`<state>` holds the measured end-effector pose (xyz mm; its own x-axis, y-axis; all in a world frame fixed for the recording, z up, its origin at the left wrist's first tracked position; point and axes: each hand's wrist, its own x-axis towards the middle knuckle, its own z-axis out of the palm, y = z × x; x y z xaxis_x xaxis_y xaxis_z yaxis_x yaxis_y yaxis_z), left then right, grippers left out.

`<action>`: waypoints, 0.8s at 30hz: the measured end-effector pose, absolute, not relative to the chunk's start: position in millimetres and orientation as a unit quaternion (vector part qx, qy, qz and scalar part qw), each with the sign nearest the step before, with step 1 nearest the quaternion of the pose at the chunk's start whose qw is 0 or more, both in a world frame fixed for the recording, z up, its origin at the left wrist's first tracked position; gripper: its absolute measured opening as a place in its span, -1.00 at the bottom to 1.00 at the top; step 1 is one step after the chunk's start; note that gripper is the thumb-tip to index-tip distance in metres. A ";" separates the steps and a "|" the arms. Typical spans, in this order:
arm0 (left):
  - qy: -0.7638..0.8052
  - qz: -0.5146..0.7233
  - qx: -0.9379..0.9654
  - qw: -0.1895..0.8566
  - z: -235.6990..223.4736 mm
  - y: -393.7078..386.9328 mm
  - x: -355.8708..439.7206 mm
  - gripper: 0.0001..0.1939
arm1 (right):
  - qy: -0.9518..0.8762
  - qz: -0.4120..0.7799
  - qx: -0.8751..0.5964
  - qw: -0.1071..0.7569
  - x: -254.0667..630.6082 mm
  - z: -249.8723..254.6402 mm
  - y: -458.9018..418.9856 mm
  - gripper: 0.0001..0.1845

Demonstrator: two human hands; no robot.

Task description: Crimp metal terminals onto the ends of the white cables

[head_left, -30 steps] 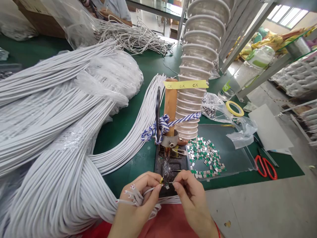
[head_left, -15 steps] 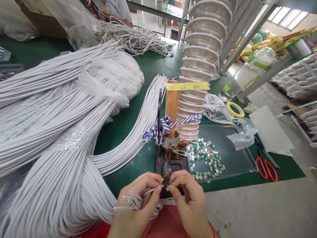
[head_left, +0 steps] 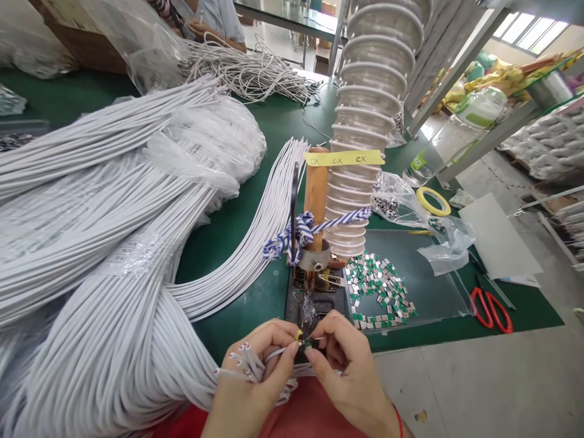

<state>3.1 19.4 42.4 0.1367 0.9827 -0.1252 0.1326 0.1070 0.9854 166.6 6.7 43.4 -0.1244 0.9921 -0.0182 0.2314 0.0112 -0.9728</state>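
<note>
The person's left hand (head_left: 249, 386) and right hand (head_left: 351, 371) are bare. A thin red cord (head_left: 400, 421) circles the right wrist. A small bright yellow spot (head_left: 298, 334) sits at the left thumb tip; it is too small to tell whether it is paint or tape. Below the hands, a red garment (head_left: 310, 413) covers the lap, looking salmon in the middle and deeper red toward the left.

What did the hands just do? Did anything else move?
The right hand moved left, toward the left hand, and its fingertips closed on a tiny clip. The left hand kept gripping the white cables. The big cable pile, the pile of clips and the red scissors stayed put.
</note>
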 end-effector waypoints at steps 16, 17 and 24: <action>0.488 0.379 0.580 0.531 22.7 11.5 -3.5 -0.79 | -0.542 0.498 -0.554 0.389 170.0 44.2 11.3 -0.87; 0.492 0.376 0.585 0.524 22.2 11.0 -2.8 -0.79 | -0.529 0.513 -0.555 0.387 170.7 43.2 11.1 -0.89; 0.491 0.379 0.624 0.475 28.7 13.7 2.0 -0.75 | -0.518 0.565 -0.513 0.386 175.5 40.4 11.5 -0.76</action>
<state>2.0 13.7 28.7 0.2302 0.9731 0.0065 0.2538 -0.0665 0.9650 175.5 11.5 40.4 -0.1756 0.9678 -0.1801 0.0946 -0.1655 -0.9817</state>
